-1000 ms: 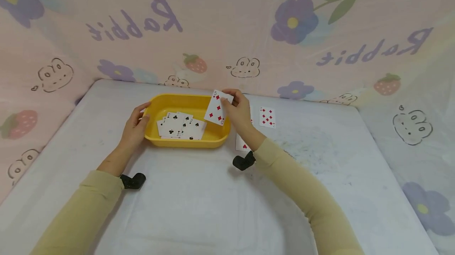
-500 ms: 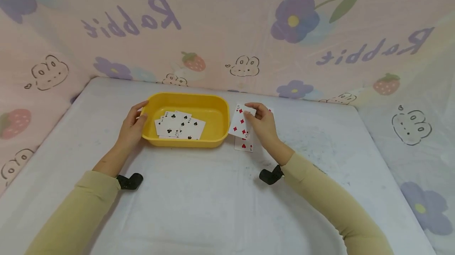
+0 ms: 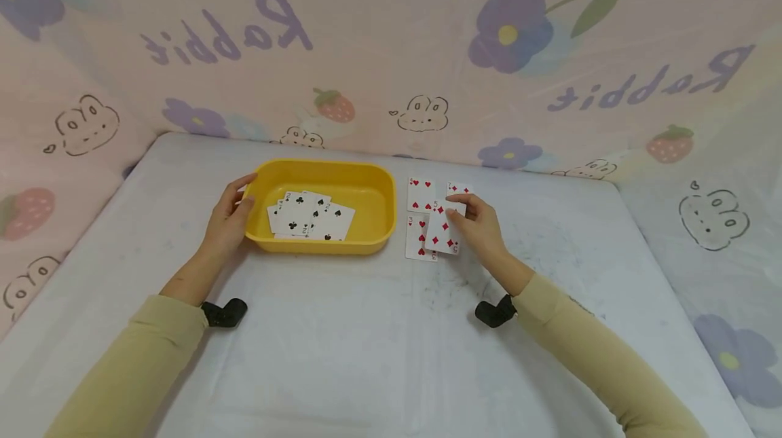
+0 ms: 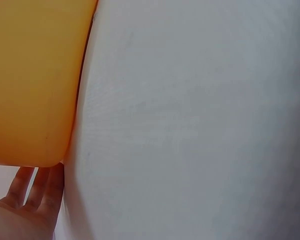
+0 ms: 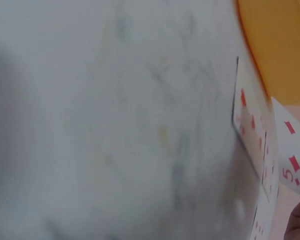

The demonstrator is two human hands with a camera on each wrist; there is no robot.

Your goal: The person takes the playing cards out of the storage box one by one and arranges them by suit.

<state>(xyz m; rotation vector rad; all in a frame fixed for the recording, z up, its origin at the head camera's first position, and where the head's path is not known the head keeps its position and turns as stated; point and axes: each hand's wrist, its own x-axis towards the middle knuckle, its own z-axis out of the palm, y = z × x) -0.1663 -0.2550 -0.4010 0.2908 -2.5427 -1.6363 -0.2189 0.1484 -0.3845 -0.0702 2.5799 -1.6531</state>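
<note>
My left hand [image 3: 226, 221] holds the left end of a yellow plastic tray [image 3: 379, 242], fingers and thumb at its rim. In the left wrist view, the fingers [image 4: 46, 192] lie against the tray's end wall. Inside the tray lie several overlapping black-suit playing cards [image 3: 299, 210]. Right of the tray, my right hand [image 3: 482, 227] pinches a five of diamonds [image 3: 442, 231] by its upper right corner. That card is slightly tilted and partly covers a three of hearts [image 3: 417, 244] and a seven of diamonds [image 3: 455, 189]. Another hearts card [image 3: 420, 190] lies behind.
A white cloth covers the table [image 3: 342, 343]. Pink printed fabric [image 3: 366, 51] hangs along the back and sides. A black wrist mount [image 3: 226, 313] sits at the left wrist, another black mount [image 3: 495, 312] at the right one.
My right hand has carried the five of diamonds rightward, from above the tray's right end to over the face-up red cards. The left hand stays at the tray's left end.
</note>
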